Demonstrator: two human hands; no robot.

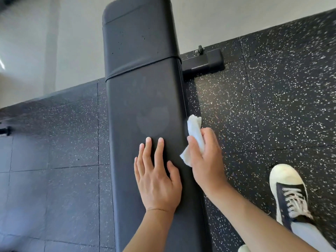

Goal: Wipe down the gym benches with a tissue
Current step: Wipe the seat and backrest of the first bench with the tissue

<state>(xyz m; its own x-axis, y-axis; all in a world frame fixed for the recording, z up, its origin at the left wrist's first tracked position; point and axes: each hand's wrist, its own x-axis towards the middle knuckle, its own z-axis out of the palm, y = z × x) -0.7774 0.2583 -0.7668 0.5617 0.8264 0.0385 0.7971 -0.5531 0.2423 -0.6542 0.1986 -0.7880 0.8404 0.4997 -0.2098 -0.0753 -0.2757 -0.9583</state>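
Observation:
A long black padded gym bench (143, 99) runs from the bottom of the view up toward the wall, with a seam across it and a faint handprint smudge on its top. My left hand (157, 177) lies flat on the bench top, fingers straight. My right hand (205, 157) grips a crumpled white tissue (195, 130) at the bench's right side edge, the tissue touching the pad's side.
Black rubber floor tiles with white flecks (272, 106) surround the bench. The bench's black foot bar (203, 63) sticks out to the right near the wall. My black and white sneaker (289, 193) stands at the lower right. A pale wall (54, 42) rises behind.

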